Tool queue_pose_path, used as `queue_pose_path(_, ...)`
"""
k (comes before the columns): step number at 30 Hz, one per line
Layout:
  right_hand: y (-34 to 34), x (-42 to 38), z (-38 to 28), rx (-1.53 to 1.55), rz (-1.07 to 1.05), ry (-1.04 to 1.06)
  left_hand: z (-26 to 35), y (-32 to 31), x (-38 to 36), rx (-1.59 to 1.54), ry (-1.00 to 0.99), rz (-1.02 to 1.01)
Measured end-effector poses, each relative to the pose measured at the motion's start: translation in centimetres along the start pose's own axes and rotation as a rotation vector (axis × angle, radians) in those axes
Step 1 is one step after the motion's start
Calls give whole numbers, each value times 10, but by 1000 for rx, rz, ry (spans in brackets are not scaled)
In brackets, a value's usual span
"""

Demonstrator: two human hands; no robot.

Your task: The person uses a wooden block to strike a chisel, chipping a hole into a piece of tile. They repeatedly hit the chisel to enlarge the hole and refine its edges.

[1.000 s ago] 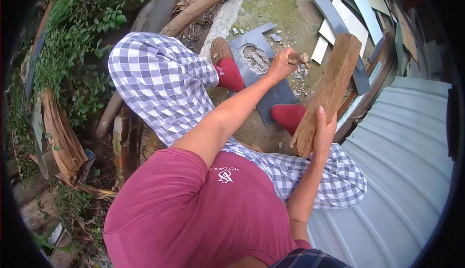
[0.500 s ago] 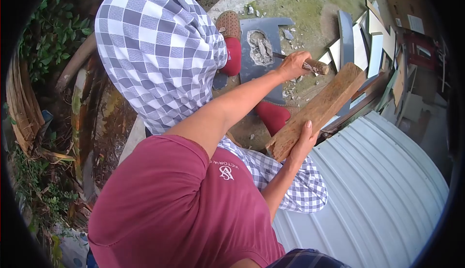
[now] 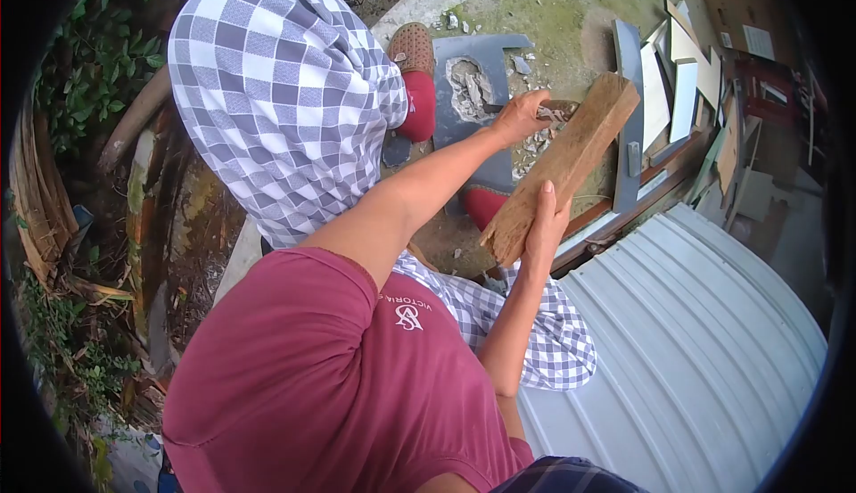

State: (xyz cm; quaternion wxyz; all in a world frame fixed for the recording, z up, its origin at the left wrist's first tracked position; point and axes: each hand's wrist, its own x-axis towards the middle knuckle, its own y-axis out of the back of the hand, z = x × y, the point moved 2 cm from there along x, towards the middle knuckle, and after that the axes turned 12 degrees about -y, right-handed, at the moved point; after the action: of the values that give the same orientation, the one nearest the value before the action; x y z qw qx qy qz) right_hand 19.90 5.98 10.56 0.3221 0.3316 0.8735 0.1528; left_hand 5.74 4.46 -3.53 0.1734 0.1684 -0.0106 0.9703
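My left hand (image 3: 520,119) is closed around the wooden handle of a chisel (image 3: 560,110). Its dark blade points at a rough, broken-out hollow in a grey slab (image 3: 492,56) on the ground. Pale crumbly material (image 3: 470,92) fills that hollow. In my right hand (image 3: 546,224) is a thick wooden block (image 3: 575,154), gripped near its splintered lower end. The block's upper part overlaps the end of the chisel handle in this view. My feet, in red socks and a brown clog (image 3: 411,47), are beside and over the slab.
Grey chips lie around the slab. Stacked offcuts and panels (image 3: 629,110) lean on the right, with a cardboard box (image 3: 744,16) behind. Ribbed metal sheeting (image 3: 687,332) is at lower right. Plants (image 3: 98,74) and trunks (image 3: 152,119) border the left.
The wooden block has swung up and left, from apart from the chisel handle to overlapping its end. My left hand has shifted slightly left in the view, still gripping the chisel.
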Motion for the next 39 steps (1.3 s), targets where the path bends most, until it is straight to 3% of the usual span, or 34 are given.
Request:
queue_pose_path(3,18,-2,-18,212,-10,38,-7,6,-1,-2,112,16)
queue_pose_path(9,66,-16,-73,419,246,290,6,-2,4,-6,-28,26)
queue_pose_path(13,57,-25,-57,431,312,299,16,-6,15,-30,-163,2)
queue_pose_path(20,49,-33,-13,360,224,107,0,-3,11,-25,-47,12)
queue_pose_path(26,47,-41,-17,314,240,123,-1,-4,12,-49,-99,-157)
queue_pose_path(29,52,-39,-25,316,263,172,1,1,1,-40,24,-66)
queue_pose_path(33,52,-39,-32,274,265,202,3,3,3,-48,48,-33)
queue_pose_path(35,50,-40,-31,277,280,215,10,-3,11,-41,-100,-39)
queue_pose_path(39,47,-41,-24,258,256,191,18,-1,20,-39,-157,-9)
